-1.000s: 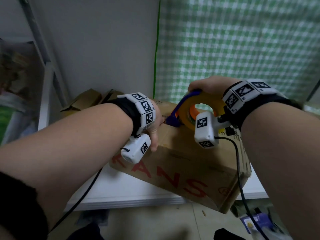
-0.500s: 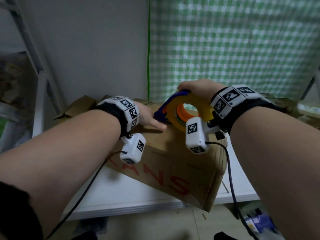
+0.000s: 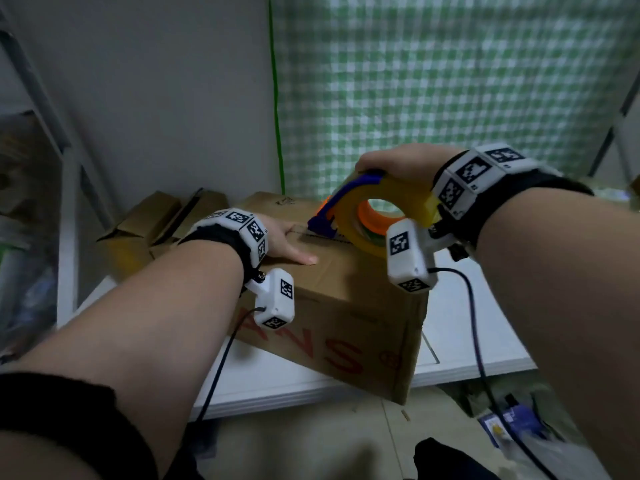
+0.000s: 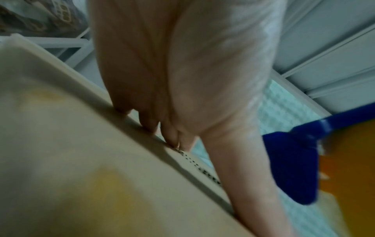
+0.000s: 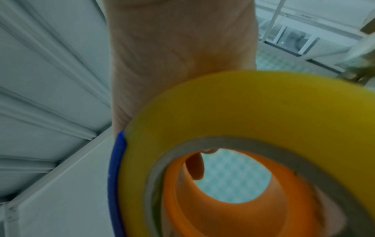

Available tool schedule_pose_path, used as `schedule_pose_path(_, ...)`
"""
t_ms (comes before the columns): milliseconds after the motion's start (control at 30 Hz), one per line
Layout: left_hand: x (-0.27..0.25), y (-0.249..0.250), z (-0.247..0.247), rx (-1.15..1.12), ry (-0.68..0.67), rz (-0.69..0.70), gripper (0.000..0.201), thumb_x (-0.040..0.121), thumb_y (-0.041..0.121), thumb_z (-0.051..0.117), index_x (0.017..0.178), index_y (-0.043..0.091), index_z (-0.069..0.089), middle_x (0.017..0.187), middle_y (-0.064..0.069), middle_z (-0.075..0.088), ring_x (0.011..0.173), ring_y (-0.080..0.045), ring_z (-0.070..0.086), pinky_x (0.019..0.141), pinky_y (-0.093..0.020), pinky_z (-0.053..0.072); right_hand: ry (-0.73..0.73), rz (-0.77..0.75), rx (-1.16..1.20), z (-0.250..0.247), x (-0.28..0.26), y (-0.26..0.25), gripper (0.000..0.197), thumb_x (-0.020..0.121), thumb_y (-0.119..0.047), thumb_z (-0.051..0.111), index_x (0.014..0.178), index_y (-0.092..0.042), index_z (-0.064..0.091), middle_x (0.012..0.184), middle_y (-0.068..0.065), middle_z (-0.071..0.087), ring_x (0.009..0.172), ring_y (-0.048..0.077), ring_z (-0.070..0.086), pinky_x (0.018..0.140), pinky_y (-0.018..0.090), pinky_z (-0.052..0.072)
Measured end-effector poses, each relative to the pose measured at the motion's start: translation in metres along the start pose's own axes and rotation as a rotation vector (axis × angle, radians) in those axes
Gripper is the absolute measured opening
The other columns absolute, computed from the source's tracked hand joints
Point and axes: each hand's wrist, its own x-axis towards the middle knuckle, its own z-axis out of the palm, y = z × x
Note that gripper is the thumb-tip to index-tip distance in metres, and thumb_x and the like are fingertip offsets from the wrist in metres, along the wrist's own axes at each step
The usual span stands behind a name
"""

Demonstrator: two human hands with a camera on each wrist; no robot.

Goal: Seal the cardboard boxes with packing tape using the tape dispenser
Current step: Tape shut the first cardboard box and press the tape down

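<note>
A brown cardboard box (image 3: pixel 346 306) with red letters on its side sits askew on a white table (image 3: pixel 460 341), one corner overhanging the front edge. My left hand (image 3: pixel 287 240) lies flat on the box top, fingers straight (image 4: pixel 174 137), thumb stretched along the lid. My right hand (image 3: pixel 398 164) grips the tape dispenser (image 3: pixel 374 216), a yellow tape roll (image 5: pixel 243 104) on an orange core with a blue frame. Its blue front edge (image 4: pixel 292 163) rests on the box top just right of my left hand.
Flattened and folded cardboard boxes (image 3: pixel 149 220) lie at the back left of the table. A white metal shelf frame (image 3: pixel 65 209) stands at the left. A green checked curtain (image 3: pixel 450 81) hangs behind. Bags and packets (image 3: pixel 512 424) lie on the floor at the lower right.
My left hand has flattened out on the box top, thumb now stretched toward the front. The dispenser's front has come down onto the lid beside it. The view has shifted slightly.
</note>
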Motion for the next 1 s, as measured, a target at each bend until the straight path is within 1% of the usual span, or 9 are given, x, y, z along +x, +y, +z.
schedule_pose_path(133,0.003,0.004,-0.002,0.066,-0.005,-0.086,0.117,0.059,0.083,0.052,0.151,0.025,0.011,0.158,0.0,0.018,0.143,-0.022,0.022,0.116,-0.041,0.02,0.007,0.049,0.027,-0.01,-0.008,0.021,0.027,0.098,-0.042,0.043,0.075,-0.031,0.052,0.087,0.005,0.051,0.077,0.02,0.046,0.073,0.031,0.037)
schedule_pose_path(233,0.002,0.004,0.0,0.074,0.007,-0.094,0.111,0.065,0.08,0.053,0.152,0.024,0.01,0.158,0.001,0.015,0.143,-0.022,0.019,0.115,-0.04,0.019,0.086,0.144,0.163,-0.007,0.001,0.022,0.026,0.09,-0.046,0.055,0.095,-0.021,0.051,0.09,0.0,0.05,0.07,0.013,0.045,0.064,0.026,0.039)
schedule_pose_path(367,0.003,0.003,0.0,0.096,0.007,-0.062,0.117,0.06,0.086,0.047,0.151,0.021,0.012,0.159,0.002,0.011,0.145,-0.02,0.014,0.118,-0.043,0.015,0.121,0.157,0.165,-0.001,0.011,0.013,0.031,0.085,-0.048,0.06,0.096,-0.02,0.051,0.086,-0.002,0.049,0.063,0.009,0.04,0.059,0.023,0.035)
schedule_pose_path(500,-0.002,0.025,0.002,0.053,-0.046,0.013,0.111,0.061,0.09,0.041,0.149,0.024,0.025,0.155,0.001,0.025,0.141,-0.022,0.026,0.116,-0.044,0.02,0.069,0.136,-0.063,0.002,0.01,-0.005,0.036,0.091,-0.051,0.047,0.091,-0.016,0.055,0.074,0.004,0.047,0.062,0.016,0.042,0.053,0.027,0.033)
schedule_pose_path(633,-0.011,0.05,0.016,-0.027,-0.019,0.096,0.108,0.053,0.09,0.053,0.142,0.032,0.036,0.144,0.005,0.043,0.128,-0.023,0.043,0.109,-0.043,0.034,0.028,0.082,-0.167,0.001,0.002,-0.007,0.03,0.098,-0.038,0.043,0.076,-0.019,0.048,0.079,0.006,0.044,0.069,0.019,0.042,0.056,0.026,0.031)
schedule_pose_path(733,-0.015,0.051,0.025,0.003,0.025,0.005,0.119,0.057,0.089,0.052,0.15,0.022,0.02,0.155,-0.005,0.022,0.137,-0.029,0.03,0.11,-0.044,0.031,0.063,0.127,-0.069,0.003,0.001,-0.004,0.028,0.095,-0.044,0.048,0.078,-0.021,0.05,0.088,0.006,0.048,0.08,0.022,0.045,0.063,0.03,0.036)
schedule_pose_path(833,-0.017,0.043,0.03,0.053,0.022,-0.047,0.132,0.055,0.093,0.042,0.152,0.015,-0.002,0.159,-0.008,-0.005,0.145,-0.03,0.01,0.115,-0.05,0.02,0.123,0.174,0.108,0.007,0.005,-0.005,0.024,0.088,-0.043,0.059,0.091,-0.021,0.05,0.1,0.002,0.047,0.07,0.017,0.045,0.061,0.029,0.038)
schedule_pose_path(933,-0.015,0.036,0.038,0.049,0.037,-0.03,0.128,0.062,0.09,0.036,0.15,0.01,-0.009,0.158,-0.01,-0.013,0.146,-0.029,-0.005,0.117,-0.051,0.011,0.084,0.169,0.019,0.009,0.007,-0.012,0.023,0.091,-0.042,0.055,0.087,-0.02,0.055,0.098,0.006,0.051,0.071,0.019,0.045,0.057,0.026,0.035)
schedule_pose_path(1000,-0.018,0.034,0.041,0.038,0.054,-0.01,0.126,0.064,0.089,0.035,0.15,0.008,-0.009,0.158,-0.01,-0.014,0.146,-0.028,-0.009,0.117,-0.051,0.008,0.075,0.193,-0.014,0.009,0.006,-0.016,0.032,0.092,-0.046,0.051,0.094,-0.015,0.059,0.096,0.009,0.053,0.077,0.023,0.047,0.062,0.03,0.037)
